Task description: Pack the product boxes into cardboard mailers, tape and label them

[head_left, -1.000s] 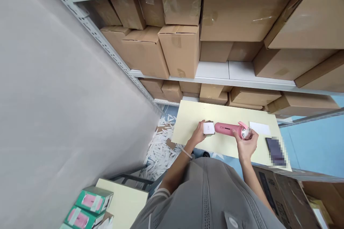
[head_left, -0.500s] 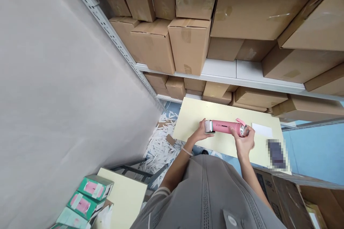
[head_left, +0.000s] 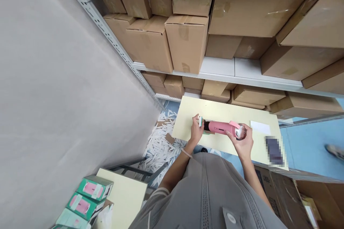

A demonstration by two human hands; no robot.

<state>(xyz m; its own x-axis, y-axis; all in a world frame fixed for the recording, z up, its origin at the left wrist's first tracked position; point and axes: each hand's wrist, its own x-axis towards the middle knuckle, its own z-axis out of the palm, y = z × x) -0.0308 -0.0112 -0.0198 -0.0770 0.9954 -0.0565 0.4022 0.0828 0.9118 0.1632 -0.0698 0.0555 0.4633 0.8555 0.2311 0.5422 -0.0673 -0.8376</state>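
Note:
A pink bottle (head_left: 221, 128) with a pink carry strap (head_left: 234, 124) and a shiny, clear-looking right end is held level above the cream table. My right hand (head_left: 243, 144) is closed around that shiny end, thumb along the pink side. The bottle's left end is black. Just left of it, my left hand (head_left: 196, 132) pinches a small white piece with a green edge (head_left: 200, 121); its kind is unclear. Fingers partly hide the space between this piece and the black end. Something green and brown, mostly covered, shows beneath the bottle's left part.
On the cream table (head_left: 193, 109) lie a white paper (head_left: 260, 127) and a blurred-out dark rectangle (head_left: 274, 150). Shelves of cardboard boxes (head_left: 186, 41) rise behind. Paper strips (head_left: 158, 145) cover the floor. Green boxes (head_left: 80, 204) sit lower left. A shoe (head_left: 334, 150) shows far right.
The white, green-edged piece at the bottle's left end has come away leftward in my left hand, uncovering a black end. A shoe has appeared at the far right.

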